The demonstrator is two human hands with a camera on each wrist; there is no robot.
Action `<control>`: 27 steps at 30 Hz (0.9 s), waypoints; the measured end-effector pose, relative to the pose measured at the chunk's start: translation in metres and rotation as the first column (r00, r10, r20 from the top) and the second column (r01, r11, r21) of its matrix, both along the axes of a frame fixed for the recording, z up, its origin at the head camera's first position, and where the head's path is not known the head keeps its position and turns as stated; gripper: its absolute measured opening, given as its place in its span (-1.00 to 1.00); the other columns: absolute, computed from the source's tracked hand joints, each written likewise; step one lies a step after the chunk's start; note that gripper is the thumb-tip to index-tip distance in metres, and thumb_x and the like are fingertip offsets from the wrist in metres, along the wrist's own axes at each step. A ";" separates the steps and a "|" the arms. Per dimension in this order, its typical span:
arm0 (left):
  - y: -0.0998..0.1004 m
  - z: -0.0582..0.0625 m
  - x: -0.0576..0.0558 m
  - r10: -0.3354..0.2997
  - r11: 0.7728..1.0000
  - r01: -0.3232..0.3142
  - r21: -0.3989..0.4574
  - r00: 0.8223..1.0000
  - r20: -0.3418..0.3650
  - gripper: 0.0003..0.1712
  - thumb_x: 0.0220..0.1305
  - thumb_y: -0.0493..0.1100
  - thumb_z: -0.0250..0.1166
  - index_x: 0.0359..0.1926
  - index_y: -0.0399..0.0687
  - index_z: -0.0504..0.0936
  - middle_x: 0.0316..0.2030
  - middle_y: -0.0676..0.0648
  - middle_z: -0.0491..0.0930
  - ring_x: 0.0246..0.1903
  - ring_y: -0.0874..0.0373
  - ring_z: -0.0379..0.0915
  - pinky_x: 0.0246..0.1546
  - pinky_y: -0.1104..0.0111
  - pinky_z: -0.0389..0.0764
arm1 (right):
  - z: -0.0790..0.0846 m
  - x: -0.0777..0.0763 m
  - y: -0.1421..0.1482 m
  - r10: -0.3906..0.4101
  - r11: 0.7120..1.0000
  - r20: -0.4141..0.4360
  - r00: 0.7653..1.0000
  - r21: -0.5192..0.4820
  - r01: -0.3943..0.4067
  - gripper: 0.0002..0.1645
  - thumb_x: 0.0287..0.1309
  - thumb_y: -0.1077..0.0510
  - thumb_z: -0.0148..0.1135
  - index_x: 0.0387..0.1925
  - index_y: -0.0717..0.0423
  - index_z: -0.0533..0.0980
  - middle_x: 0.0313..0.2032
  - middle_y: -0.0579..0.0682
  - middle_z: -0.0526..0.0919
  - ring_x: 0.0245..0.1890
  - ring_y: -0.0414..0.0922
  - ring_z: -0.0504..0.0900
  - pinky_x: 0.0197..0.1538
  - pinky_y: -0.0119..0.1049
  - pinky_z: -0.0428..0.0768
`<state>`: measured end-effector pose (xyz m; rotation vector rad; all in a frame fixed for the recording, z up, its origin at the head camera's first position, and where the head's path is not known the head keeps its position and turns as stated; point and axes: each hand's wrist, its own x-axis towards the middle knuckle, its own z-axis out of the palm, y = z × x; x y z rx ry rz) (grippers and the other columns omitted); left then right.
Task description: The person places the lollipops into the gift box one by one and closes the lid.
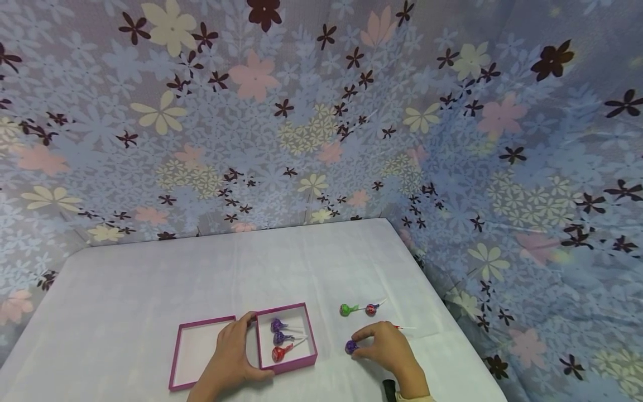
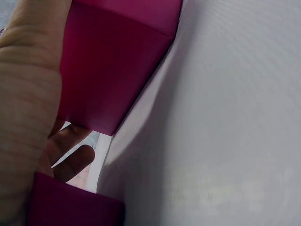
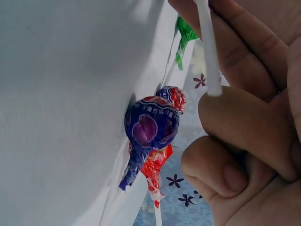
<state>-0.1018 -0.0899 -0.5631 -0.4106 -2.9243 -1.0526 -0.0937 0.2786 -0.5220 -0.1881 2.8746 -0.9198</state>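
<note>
My left hand (image 1: pixel 228 357) spans the left side of a pink-rimmed box (image 1: pixel 286 365), fingers at its far corner and thumb along its near side. Inside lie two purple lollipops (image 1: pixel 278 326) and a red lollipop (image 1: pixel 278 353). In the head view my right hand (image 1: pixel 389 349) pinches another purple lollipop (image 1: pixel 351 347); the right wrist view shows a white stick (image 3: pixel 209 52) by its fingers. On the table beyond are a green lollipop (image 1: pixel 345 310) and a red-and-blue lollipop (image 1: pixel 371 310). A blue-purple lollipop (image 3: pixel 151 123) and a red one (image 3: pixel 157 165) lie near the right hand.
A second pink-edged tray, perhaps the lid (image 1: pixel 174 357), lies left of the box, partly behind the left hand. A black object (image 1: pixel 389 389) sits near the right wrist. Flowered cloth (image 1: pixel 301 139) hangs behind and to the right of the white table (image 1: pixel 125 290).
</note>
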 end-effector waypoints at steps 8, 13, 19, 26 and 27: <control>0.000 0.001 0.001 0.002 1.000 -0.002 0.001 1.000 -0.017 0.61 -0.61 0.49 0.65 0.44 -0.23 0.17 0.29 -0.22 0.40 0.31 -0.27 0.20 0.39 -0.18 0.15 | -0.003 -0.002 -0.002 0.029 0.999 -0.010 1.000 0.015 -0.029 -0.68 -0.30 -0.08 0.69 -0.37 -0.28 0.78 -0.36 -0.38 0.77 -0.16 -0.21 0.71 -0.12 -0.17 0.67; 0.000 0.002 0.001 -0.002 1.000 0.002 0.005 1.000 -0.015 0.61 -0.61 0.50 0.64 0.44 -0.22 0.17 0.29 -0.22 0.41 0.31 -0.28 0.20 0.39 -0.17 0.16 | -0.005 -0.002 -0.004 0.040 0.999 0.021 0.999 -0.019 -0.039 -0.72 -0.23 -0.10 0.66 -0.35 -0.30 0.78 -0.34 -0.38 0.77 -0.09 -0.15 0.71 -0.01 -0.01 0.67; -0.003 0.003 0.001 -0.002 1.000 0.002 -0.007 1.000 0.002 0.63 -0.60 0.51 0.63 0.46 -0.22 0.15 0.31 -0.24 0.38 0.34 -0.31 0.17 0.41 -0.19 0.12 | -0.002 -0.010 -0.018 0.049 0.996 -0.091 0.995 -0.073 -0.056 -0.75 -0.14 -0.10 0.62 -0.31 -0.33 0.78 -0.33 -0.42 0.76 -0.35 -0.32 0.60 -0.31 -0.35 0.59; -0.002 -0.001 0.001 0.000 1.000 0.000 0.014 0.999 -0.034 0.62 -0.61 0.51 0.63 0.45 -0.19 0.16 0.31 -0.21 0.40 0.32 -0.29 0.20 0.39 -0.19 0.17 | 0.009 -0.022 -0.043 0.033 0.993 -0.191 0.981 -0.106 -0.054 -0.75 -0.13 -0.08 0.63 -0.31 -0.40 0.77 -0.29 -0.34 0.77 -0.62 -0.34 0.17 -0.57 -0.46 0.20; -0.002 -0.002 0.001 -0.004 1.000 0.005 0.016 0.999 -0.041 0.61 -0.61 0.51 0.64 0.45 -0.19 0.17 0.31 -0.21 0.41 0.31 -0.29 0.20 0.38 -0.18 0.17 | 0.010 -0.024 -0.046 0.037 0.992 -0.203 0.978 -0.108 -0.060 -0.75 -0.12 -0.09 0.63 -0.30 -0.40 0.77 -0.28 -0.34 0.77 -0.61 -0.34 0.19 -0.56 -0.45 0.23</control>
